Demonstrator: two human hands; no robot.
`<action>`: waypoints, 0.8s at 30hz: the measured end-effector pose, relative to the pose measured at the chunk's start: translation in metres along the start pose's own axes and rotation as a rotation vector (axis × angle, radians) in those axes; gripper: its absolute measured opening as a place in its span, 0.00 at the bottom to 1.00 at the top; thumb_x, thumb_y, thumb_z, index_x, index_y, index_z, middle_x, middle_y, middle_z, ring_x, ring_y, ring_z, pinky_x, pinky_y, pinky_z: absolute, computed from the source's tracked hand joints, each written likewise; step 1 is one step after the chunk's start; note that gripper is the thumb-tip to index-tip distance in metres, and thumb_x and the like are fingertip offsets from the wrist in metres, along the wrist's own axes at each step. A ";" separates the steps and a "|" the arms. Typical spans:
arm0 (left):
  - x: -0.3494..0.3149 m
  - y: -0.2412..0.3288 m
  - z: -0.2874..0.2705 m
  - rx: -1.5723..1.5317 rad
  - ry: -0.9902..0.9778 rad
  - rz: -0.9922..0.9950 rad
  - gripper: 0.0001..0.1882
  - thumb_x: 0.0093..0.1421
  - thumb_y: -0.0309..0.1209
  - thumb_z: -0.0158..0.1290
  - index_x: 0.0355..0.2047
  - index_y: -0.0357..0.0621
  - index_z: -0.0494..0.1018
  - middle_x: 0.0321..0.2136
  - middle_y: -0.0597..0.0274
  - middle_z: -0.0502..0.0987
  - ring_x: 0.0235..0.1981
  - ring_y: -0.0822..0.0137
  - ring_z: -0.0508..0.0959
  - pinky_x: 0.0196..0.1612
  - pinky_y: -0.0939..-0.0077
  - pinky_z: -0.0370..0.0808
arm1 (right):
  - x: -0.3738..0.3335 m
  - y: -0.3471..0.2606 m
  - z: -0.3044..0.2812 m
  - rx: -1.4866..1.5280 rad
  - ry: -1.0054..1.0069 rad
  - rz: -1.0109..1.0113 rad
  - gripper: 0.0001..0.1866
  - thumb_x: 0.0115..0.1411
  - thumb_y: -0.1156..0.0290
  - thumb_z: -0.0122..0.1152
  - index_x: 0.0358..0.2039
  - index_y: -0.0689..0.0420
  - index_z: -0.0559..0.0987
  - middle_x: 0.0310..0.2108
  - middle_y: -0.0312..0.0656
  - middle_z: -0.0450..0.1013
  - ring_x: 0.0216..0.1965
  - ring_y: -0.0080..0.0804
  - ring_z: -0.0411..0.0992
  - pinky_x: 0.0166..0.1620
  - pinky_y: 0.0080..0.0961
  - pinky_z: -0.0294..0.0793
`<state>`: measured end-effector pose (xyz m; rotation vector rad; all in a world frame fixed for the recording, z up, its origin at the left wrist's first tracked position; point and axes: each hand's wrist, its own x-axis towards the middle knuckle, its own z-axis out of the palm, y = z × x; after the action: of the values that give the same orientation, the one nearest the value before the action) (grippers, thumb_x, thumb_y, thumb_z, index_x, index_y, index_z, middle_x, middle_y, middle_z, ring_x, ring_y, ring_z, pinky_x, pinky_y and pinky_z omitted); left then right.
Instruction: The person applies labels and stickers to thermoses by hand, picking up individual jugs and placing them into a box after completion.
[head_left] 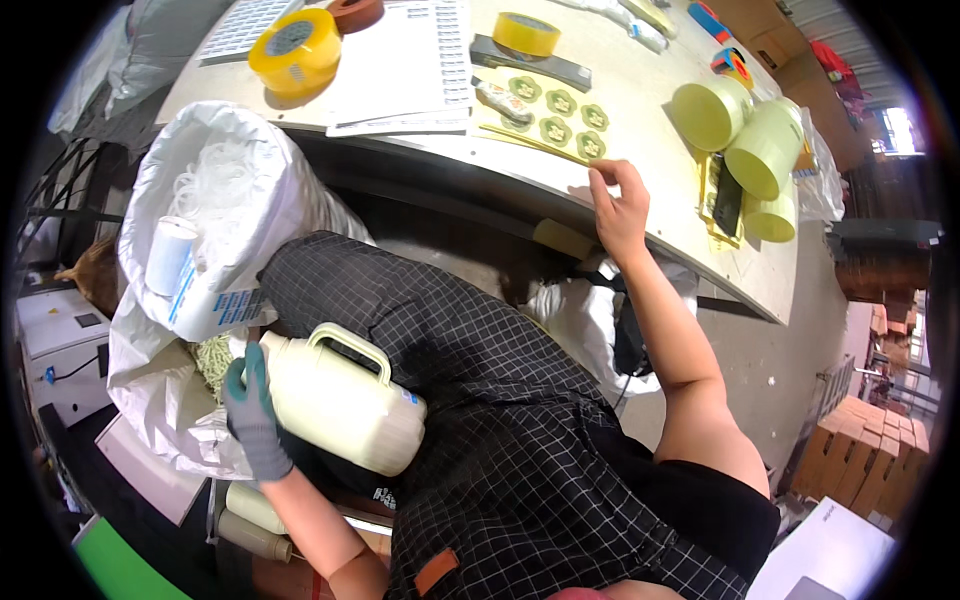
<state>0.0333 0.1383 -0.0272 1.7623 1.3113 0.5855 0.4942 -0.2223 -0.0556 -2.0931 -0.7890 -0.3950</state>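
Left hand, gloved: grasping the cream jug at its neck end | Jug: tilted across the lap | Right hand, bare: fingers bent at table edge, beside flower stickers; grip cannot be told.

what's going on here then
A seated person has a cream jug lying on its side across the lap. The gloved left hand holds it at its narrow end. The bare right hand is at the edge of the table, fingers bent, near some green flower-shaped pieces; whether it holds anything is hard to tell. Pale green containers lie farther right on the table, and an open white sack stands to the person's left.
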 end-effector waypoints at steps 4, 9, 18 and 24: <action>0.038 -0.043 0.000 0.065 -0.065 -0.034 0.28 0.71 0.50 0.66 0.43 0.30 0.82 0.28 0.57 0.79 0.32 0.64 0.72 0.42 0.63 0.74 | 0.060 -0.023 0.060 0.004 -0.080 -0.093 0.09 0.65 0.71 0.73 0.44 0.58 0.88 0.40 0.45 0.83 0.42 0.44 0.81 0.48 0.37 0.81; 0.040 -0.026 0.012 0.672 0.211 0.232 0.31 0.67 0.54 0.66 0.52 0.36 0.81 0.47 0.47 0.83 0.52 0.48 0.81 0.61 0.53 0.75 | 0.115 -0.025 0.121 -0.331 -0.268 -0.253 0.18 0.65 0.62 0.73 0.54 0.52 0.88 0.45 0.44 0.83 0.51 0.50 0.79 0.57 0.43 0.81; 0.051 0.123 0.092 0.412 -0.025 0.772 0.19 0.64 0.36 0.68 0.52 0.44 0.81 0.55 0.50 0.81 0.58 0.45 0.77 0.62 0.48 0.74 | 0.121 0.006 0.072 -0.146 -0.198 0.174 0.11 0.74 0.65 0.59 0.49 0.54 0.84 0.38 0.48 0.85 0.41 0.51 0.83 0.47 0.43 0.80; 0.061 0.224 0.297 0.505 -0.279 1.083 0.23 0.67 0.52 0.61 0.59 0.61 0.81 0.67 0.54 0.70 0.71 0.48 0.66 0.74 0.44 0.60 | 0.121 0.015 0.064 -0.276 -0.277 0.149 0.15 0.67 0.55 0.72 0.38 0.54 0.84 0.36 0.42 0.84 0.38 0.43 0.83 0.43 0.37 0.81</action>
<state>0.4028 0.0701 -0.0062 2.8267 0.2061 0.5489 0.5953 -0.1302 -0.0389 -2.4844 -0.7632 -0.1387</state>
